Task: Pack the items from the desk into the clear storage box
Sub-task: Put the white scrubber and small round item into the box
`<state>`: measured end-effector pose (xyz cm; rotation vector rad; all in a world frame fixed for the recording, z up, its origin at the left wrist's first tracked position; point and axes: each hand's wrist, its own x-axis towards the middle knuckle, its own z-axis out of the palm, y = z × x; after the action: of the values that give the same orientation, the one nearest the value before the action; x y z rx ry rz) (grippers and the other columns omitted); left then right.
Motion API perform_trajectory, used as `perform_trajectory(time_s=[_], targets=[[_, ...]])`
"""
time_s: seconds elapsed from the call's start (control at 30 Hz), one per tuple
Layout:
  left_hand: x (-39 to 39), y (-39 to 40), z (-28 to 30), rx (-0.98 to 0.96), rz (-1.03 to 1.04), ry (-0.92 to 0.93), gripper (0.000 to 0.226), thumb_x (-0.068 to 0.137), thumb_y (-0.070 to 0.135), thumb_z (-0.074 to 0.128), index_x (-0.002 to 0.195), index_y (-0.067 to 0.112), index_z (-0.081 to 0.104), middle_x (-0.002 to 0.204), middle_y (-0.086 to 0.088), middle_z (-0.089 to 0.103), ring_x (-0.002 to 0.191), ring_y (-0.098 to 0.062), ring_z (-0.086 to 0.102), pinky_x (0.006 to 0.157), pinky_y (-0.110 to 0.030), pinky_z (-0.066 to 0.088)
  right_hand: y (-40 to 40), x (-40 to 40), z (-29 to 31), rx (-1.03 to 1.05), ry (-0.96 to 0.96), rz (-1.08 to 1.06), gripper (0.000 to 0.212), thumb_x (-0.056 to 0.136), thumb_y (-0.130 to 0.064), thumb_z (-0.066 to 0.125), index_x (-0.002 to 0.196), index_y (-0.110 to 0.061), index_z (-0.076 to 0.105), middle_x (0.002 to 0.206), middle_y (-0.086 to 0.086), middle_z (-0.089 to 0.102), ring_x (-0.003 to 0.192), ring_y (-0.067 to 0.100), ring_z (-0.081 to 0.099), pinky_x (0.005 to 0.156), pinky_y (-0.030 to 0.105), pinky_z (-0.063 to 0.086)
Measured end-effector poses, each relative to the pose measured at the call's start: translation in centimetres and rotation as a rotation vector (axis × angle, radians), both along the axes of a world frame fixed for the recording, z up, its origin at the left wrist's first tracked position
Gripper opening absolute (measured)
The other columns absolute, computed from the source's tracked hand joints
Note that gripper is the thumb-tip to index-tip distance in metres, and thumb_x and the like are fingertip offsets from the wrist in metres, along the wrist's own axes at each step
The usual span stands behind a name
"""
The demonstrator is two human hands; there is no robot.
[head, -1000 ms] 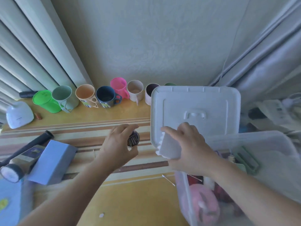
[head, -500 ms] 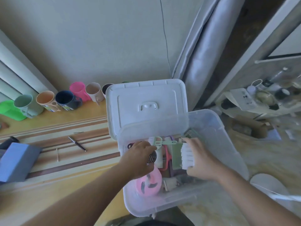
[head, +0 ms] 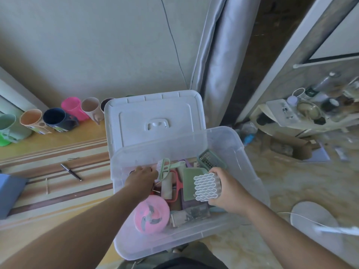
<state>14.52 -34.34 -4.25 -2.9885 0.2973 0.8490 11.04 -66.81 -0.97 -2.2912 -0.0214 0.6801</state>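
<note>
The clear storage box stands at the desk's right end, with its white lid propped behind it. Inside lie a pink round fan, a green brush, a red-handled roller and a green basket. My left hand reaches down into the box's left side, fingers curled under, with a small dark round tin just showing at its edge. My right hand grips a white wavy ribbed block over the box's middle.
On the striped desk lie a pen, a thin stick and a blue box. Several mugs line the wall. A cluttered low shelf and a white round base with a cable sit right of the box.
My view swung right from the desk to the box. Both hands carried the tin and the white block from the desk into the box; the left hand has sunk deeper at the left side.
</note>
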Motion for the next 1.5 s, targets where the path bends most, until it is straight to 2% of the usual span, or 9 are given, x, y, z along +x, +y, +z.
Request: perform_trajectory(time_s=[0.23,0.47,0.53,0.63,0.8,1.0,1.13,1.37,1.5], targets=[[-1.5,0.2,1.2,-0.002,-0.03,0.092,0.054,0.094,-0.001,0.047,0.139,0.029,0.055,0.113,-0.007,0.064,0.104,-0.031,0.065,0.071,-0.038,0.051,0.7,1.4,-0.2,-0.051,0.027,0.015,0.085,0.061,-0.048,0.089,0.126,-0.05,0.035,0.123,-0.016,0.06,0.104,0.005,0.065,0.089,0.037,0.059],[-2.5,0.0,2.2,-0.059,0.027,0.049,0.045,0.094,0.007,0.048,0.132,0.028,0.059,0.114,-0.003,0.062,0.098,-0.026,0.066,0.075,-0.038,0.058,2.8,2.4,0.6,-0.207,-0.002,0.222,0.098,0.073,-0.054,0.087,0.148,-0.043,0.025,0.119,-0.011,0.039,0.118,0.02,0.049,0.101,0.045,0.05],[-2.7,-0.2,3.0,-0.121,0.053,-0.011,0.042,0.095,0.014,0.048,0.129,0.035,0.062,0.117,0.002,0.063,0.1,-0.022,0.065,0.077,-0.038,0.058,3.6,2.2,0.5,-0.281,-0.035,0.297,0.096,0.073,-0.057,0.087,0.146,-0.043,0.026,0.135,-0.008,0.039,0.124,0.025,0.043,0.102,0.047,0.046],[-3.8,-0.3,4.4,-0.229,0.042,-0.163,0.035,0.095,0.023,0.053,0.123,0.039,0.067,0.122,0.012,0.066,0.108,-0.014,0.061,0.084,-0.031,0.055,4.1,2.1,-0.7,-0.501,-0.12,0.418,0.092,0.071,-0.064,0.084,0.143,-0.043,0.03,0.169,-0.009,0.008,0.142,0.037,0.027,0.108,0.055,0.039],[-6.3,1.9,5.8,-0.406,0.088,-0.437,0.032,0.084,0.023,0.072,0.115,0.034,0.072,0.122,0.011,0.063,0.12,-0.017,0.055,0.096,-0.038,0.052,4.2,2.1,-1.5,-0.65,-0.106,0.428,0.097,0.071,-0.073,0.077,0.151,-0.042,0.032,0.172,0.001,0.0,0.148,0.044,0.015,0.117,0.06,0.029],[-7.8,7.4,5.4,-0.472,0.326,-0.613,0.048,0.08,0.013,0.078,0.124,0.028,0.066,0.13,0.001,0.056,0.121,-0.026,0.053,0.096,-0.045,0.051,6.5,2.1,-0.2,-0.451,-0.268,0.367,0.074,0.081,-0.058,0.072,0.148,-0.039,0.045,0.162,-0.009,0.031,0.139,0.028,0.033,0.11,0.048,0.043],[-8.5,11.2,4.7,-0.511,0.436,-0.595,0.044,0.091,0.04,0.063,0.134,0.028,0.06,0.133,0.0,0.054,0.122,-0.027,0.051,0.1,-0.045,0.047,11.4,1.9,0.6,-0.163,-0.461,0.291,0.05,0.079,-0.031,0.077,0.127,-0.025,0.061,0.132,-0.003,0.059,0.121,0.029,0.052,0.102,0.051,0.049],[-9.5,19.4,0.9,-0.431,0.553,-0.407,0.053,0.09,0.026,0.071,0.139,0.031,0.053,0.139,0.002,0.049,0.13,-0.026,0.044,0.11,-0.043,0.04,25.9,2.9,3.7,0.028,-0.639,0.375,0.043,0.086,-0.015,0.068,0.127,-0.019,0.061,0.124,0.001,0.057,0.119,0.026,0.048,0.098,0.034,0.042],[-10.4,25.9,-1.5,-0.314,0.611,-0.262,0.052,0.087,0.028,0.07,0.137,0.034,0.055,0.144,-0.003,0.044,0.134,-0.032,0.04,0.111,-0.047,0.039,35.6,4.1,3.3,0.063,-0.681,0.452,0.042,0.086,-0.019,0.069,0.128,-0.017,0.063,0.121,0.001,0.056,0.116,0.027,0.051,0.094,0.036,0.048]])
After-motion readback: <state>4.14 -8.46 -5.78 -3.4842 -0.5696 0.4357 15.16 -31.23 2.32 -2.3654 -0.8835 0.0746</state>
